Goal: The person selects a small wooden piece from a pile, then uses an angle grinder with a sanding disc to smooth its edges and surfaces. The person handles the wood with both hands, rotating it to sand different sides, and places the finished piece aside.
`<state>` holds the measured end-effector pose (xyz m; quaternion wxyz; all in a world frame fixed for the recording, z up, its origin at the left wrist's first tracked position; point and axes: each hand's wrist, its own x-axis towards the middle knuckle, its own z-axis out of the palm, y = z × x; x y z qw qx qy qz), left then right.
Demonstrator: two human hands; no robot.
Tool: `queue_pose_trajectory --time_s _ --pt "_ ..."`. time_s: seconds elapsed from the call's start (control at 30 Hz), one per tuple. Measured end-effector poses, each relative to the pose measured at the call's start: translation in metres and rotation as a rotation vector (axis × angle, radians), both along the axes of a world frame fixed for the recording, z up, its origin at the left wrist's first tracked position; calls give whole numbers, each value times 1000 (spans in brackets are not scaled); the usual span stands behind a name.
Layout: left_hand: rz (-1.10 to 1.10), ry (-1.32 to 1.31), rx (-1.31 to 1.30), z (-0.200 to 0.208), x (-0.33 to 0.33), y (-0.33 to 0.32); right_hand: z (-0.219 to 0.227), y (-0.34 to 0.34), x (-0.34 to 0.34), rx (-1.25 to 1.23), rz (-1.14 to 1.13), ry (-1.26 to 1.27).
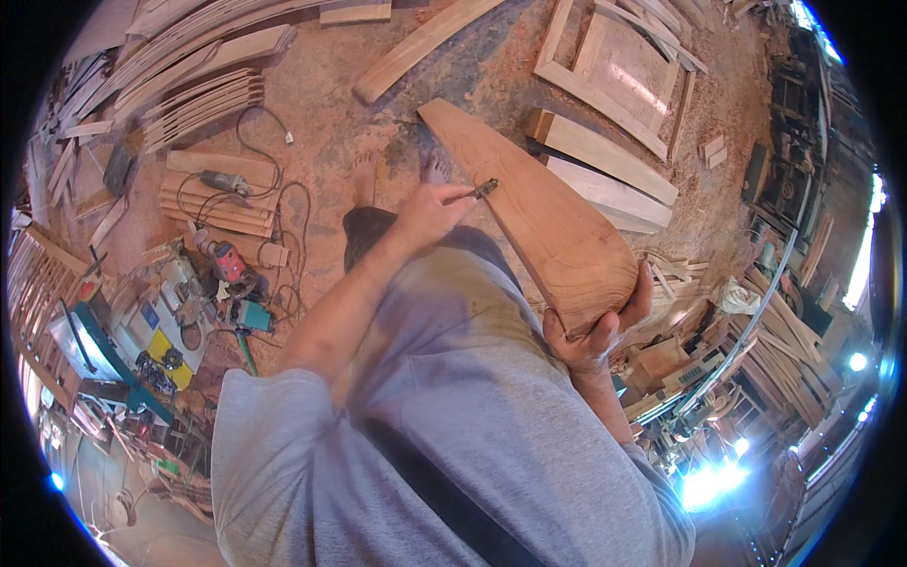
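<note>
A large tapered wooden board point(548, 208) with curved grain lies slantwise in front of me. Its narrow end points away to the upper left, and its wide, rounded end sits near my right hand point(600, 335). That hand grips the wide end, with fingers around its edge. My left hand point(435, 215) is closed on a small tool with a thin dark shaft and a knobbly metal head point(486, 188). The head is at the board's left edge; I cannot tell the tool's exact kind.
Bare feet point(364, 175) stand on the dusty floor beyond me. A corded grinder point(225, 182) lies on stacked boards at left, near a red power tool point(229, 262). Thick timber pieces point(605, 156) and a wooden frame point(605, 109) lie at upper right. Slats point(203, 109) are piled far left.
</note>
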<state>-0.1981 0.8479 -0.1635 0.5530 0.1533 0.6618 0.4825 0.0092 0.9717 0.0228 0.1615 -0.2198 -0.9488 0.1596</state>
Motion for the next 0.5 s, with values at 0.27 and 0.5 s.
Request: queue_pose_trajectory --time_s 0.27,0.5 --pt "23 -75 -13 -8 3 2 0 1 -4 9 -2 12" --pt "30 -90 14 -3 -2 6 -1 7 -9 49 0 37"
